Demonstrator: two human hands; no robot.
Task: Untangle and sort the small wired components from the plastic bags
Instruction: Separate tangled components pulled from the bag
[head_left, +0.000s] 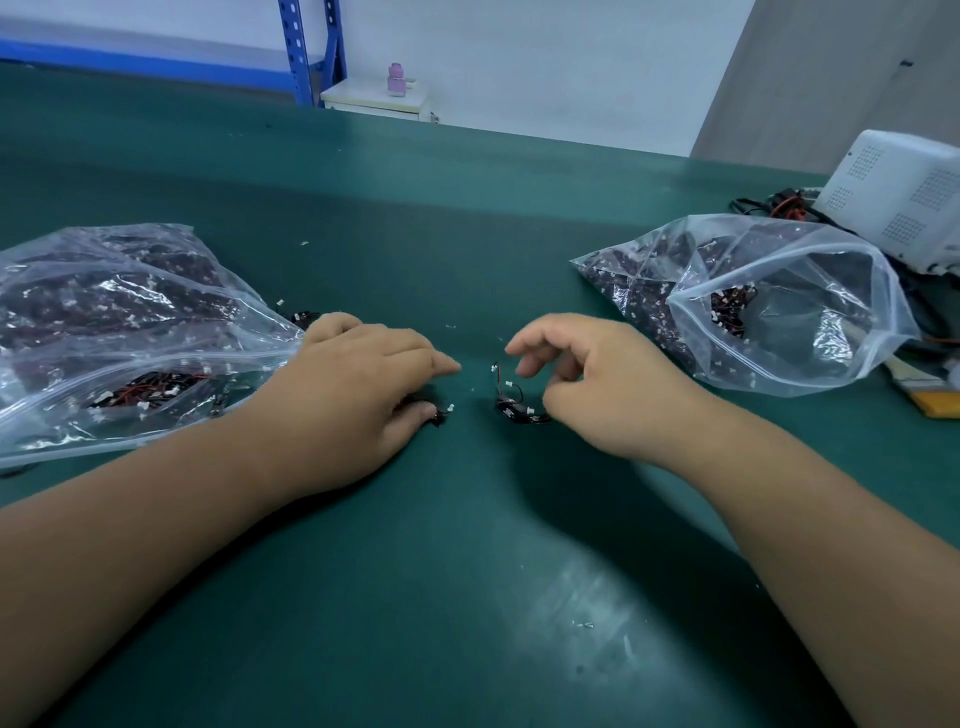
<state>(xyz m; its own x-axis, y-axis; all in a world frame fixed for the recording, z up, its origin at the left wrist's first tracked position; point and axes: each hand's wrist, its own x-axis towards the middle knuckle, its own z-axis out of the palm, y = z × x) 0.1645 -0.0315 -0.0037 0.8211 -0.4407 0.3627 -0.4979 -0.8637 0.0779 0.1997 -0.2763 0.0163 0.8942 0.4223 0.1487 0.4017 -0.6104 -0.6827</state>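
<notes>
- Green matting covers the table (467, 545), which carries two clear plastic zip bags, each holding many dark wired components with white connectors.
- The left bag (104, 322) lies flat at the left edge of the view. The right bag (769, 312) stands puffed, its mouth gaping toward the near right.
- Two loose pieces lie on the mat between the bags: the left wired component (442, 413) and the right wired cluster (511, 404), close together but apart.
- The left hand (353, 400) rests on the table against the left bag's zip edge. Its fingers (436, 364) are curled over, the forefinger poking right, and the thumb clamps the left wired component, which peeps out at the thumb tip.
- The right hand (602, 384) arches above the mat with its fingers (519, 345) hooked and spread. The thumb tip meets the right end of the right wired cluster, but I cannot tell whether it is gripped or only touched. One wire of the cluster curls up toward the forefinger.
- White flecks dot the mat around the hands.
- Wide bare mat lies near the body and beyond the hands up to the table's far edge.
- At the far right a white perforated box (904, 192) with red and black cables (784, 205) crowds the right bag.
</notes>
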